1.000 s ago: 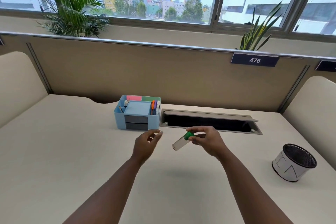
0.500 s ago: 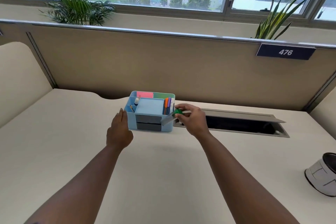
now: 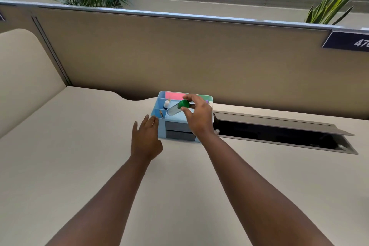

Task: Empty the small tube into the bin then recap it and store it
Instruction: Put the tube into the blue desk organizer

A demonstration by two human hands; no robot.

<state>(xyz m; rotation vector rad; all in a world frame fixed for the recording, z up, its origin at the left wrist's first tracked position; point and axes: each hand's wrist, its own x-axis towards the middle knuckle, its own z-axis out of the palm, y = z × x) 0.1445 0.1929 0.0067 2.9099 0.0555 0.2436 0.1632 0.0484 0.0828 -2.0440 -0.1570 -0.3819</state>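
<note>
Small clear plastic tube w/ green cap (image 3: 175, 108) pinched at cap end in right hand (image 3: 197, 115), tilted above light-blue plastic desk organiser (image 3: 157, 115), prob. for stowing. Left hand (image 3: 146, 139) empty, fingers spread, touching organiser's front corner, likely steadying.

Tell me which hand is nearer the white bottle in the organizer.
Right. The right hand, holding the tube, hovers just right of the white bottle; the left hand sits lower, at the organizer's front left corner.
</note>
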